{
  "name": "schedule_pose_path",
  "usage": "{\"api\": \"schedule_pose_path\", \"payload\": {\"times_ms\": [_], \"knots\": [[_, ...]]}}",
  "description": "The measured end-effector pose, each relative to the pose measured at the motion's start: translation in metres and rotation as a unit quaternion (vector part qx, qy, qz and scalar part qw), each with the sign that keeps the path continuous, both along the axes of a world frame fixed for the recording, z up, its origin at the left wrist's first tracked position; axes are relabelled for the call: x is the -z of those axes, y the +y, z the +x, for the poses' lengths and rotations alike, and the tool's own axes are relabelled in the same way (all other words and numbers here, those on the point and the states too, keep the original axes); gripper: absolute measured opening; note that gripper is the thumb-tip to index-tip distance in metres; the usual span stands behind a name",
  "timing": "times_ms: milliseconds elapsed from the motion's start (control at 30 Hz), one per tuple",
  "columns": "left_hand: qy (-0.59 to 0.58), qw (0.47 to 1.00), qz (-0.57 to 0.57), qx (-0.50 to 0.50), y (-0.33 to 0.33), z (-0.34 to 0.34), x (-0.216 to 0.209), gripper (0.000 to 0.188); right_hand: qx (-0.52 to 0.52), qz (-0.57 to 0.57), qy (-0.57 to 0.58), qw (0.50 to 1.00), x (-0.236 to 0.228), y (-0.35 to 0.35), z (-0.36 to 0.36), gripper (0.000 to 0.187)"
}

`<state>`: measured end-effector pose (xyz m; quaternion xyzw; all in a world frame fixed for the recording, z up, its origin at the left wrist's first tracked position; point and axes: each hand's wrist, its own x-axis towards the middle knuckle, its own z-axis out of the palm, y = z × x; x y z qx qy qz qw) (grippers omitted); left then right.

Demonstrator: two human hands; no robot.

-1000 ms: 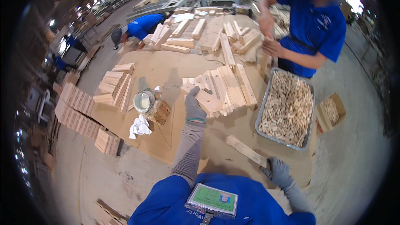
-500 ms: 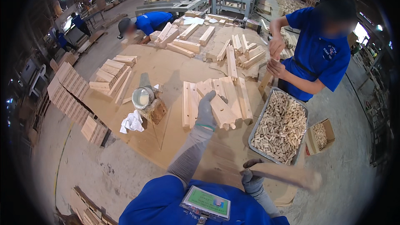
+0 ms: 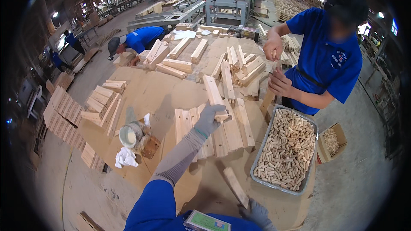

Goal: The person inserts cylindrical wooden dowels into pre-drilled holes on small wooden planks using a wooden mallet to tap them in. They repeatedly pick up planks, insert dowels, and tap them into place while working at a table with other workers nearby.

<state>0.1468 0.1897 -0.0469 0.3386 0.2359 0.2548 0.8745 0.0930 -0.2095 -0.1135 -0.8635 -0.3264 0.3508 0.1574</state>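
— What do we hold?

— Our left hand (image 3: 209, 117) has its fingers closed round one long wooden block (image 3: 214, 95), lifted above the row of blocks (image 3: 214, 130). Our right hand (image 3: 256, 212) grips one short block (image 3: 235, 187) beside the tray of dowels (image 3: 287, 147).

— Co-workers?

— Two in blue.

Two gloved hands, left (image 3: 210, 117) and right (image 3: 257, 211), each grip one wooden block (image 3: 214, 96) (image 3: 235, 187). One metal tray (image 3: 262, 179) holds dowels beyond counting. One cardboard box (image 3: 332, 142), one tin (image 3: 129, 134), one white rag (image 3: 125, 157). Two co-workers in blue (image 3: 327, 55) (image 3: 137, 39) stand at the table.
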Motion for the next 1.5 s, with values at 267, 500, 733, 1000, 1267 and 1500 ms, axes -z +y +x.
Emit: {"api": "schedule_pose_path", "payload": {"times_ms": [267,500,733,1000,1267,1500], "knots": [[-0.007,0.926,0.377,-0.008,0.156,0.117,0.067,0.054,-0.098,0.097,-0.126,0.982,0.044,-0.012,-0.010,0.058],[0.352,0.650,0.673,0.024,0.108,0.163,0.041,0.072,0.019,-0.023,0.003,1.000,0.048,-0.013,-0.006,0.068],[0.415,0.372,0.804,0.209,-0.032,0.142,0.133,0.078,-0.019,0.015,-0.018,1.000,0.017,-0.005,0.001,0.057],[0.220,0.899,0.354,0.136,-0.028,0.142,0.110,0.066,-0.116,-0.001,-0.118,0.986,-0.002,-0.021,-0.001,0.046],[0.083,0.977,0.120,0.153,-0.066,-0.024,-0.046,0.029,0.088,0.162,-0.270,0.945,-0.018,-0.058,0.067,0.020],[0.263,0.862,0.391,0.187,-0.107,-0.150,-0.061,0.027,0.105,0.177,-0.227,0.952,0.021,-0.036,0.146,0.020]]}}
